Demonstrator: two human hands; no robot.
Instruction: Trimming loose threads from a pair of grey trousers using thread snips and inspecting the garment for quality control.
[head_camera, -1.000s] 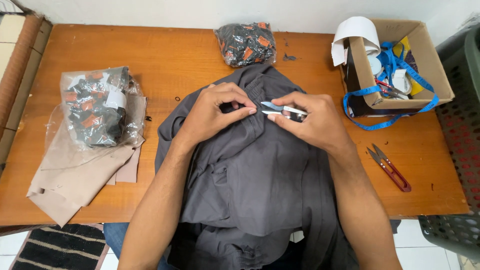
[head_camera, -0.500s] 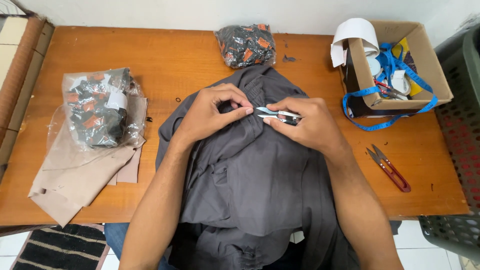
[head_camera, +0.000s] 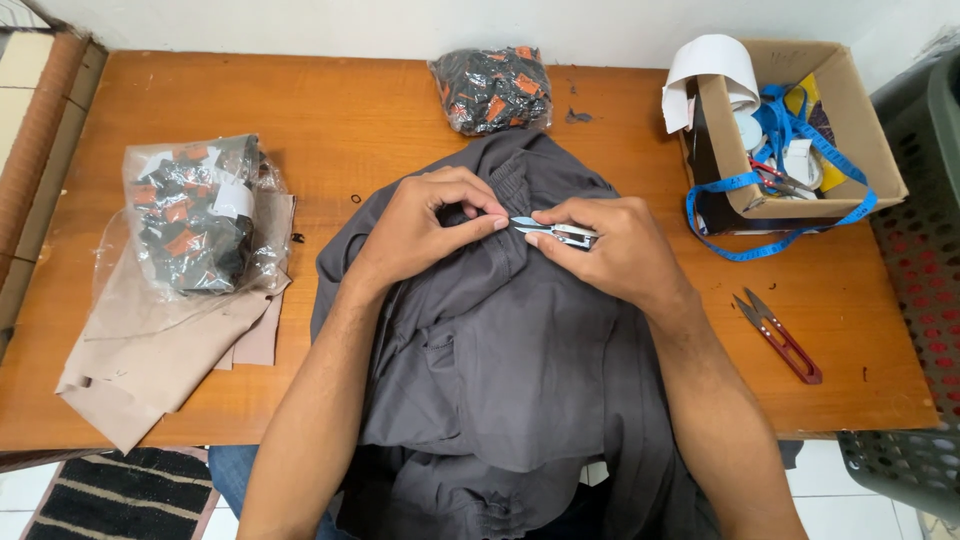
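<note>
At the far left of the wooden counter (head_camera: 330, 120), a clear bag of small black-and-orange packets (head_camera: 195, 215) sits on a stack of beige fabric pieces (head_camera: 150, 350), which runs out to the counter's left and near edges, so there is little spare room on that side. Between that stack and the middle lies a strip of bare wood. The dark grey garment (head_camera: 500, 370) fills the centre, draped over the near edge toward the person's lap, its upper part bunched where the hands meet. The left hand (head_camera: 425, 225) is closed in a pinch on a fold of the cloth, holding it taut. The right hand (head_camera: 610, 245) grips a small silver thread snip (head_camera: 550, 232), its blades pointing left at the pinched spot and nearly touching the left fingertips. As a judgement, trimming at this spot looks under way; how much of the garment is already trimmed or remains cannot be told from this view. Behind the garment, near the wall, lies a second bag of packets (head_camera: 492, 88). To the right, a red-handled snip (head_camera: 782, 337) lies alone on open wood, well apart from the right forearm, the clearest free room. At the back right a cardboard box (head_camera: 860, 125) holds a blue measuring tape (head_camera: 770, 240), which spills over its front, and a dark perforated basket (head_camera: 920, 300) stands past the right edge.
</note>
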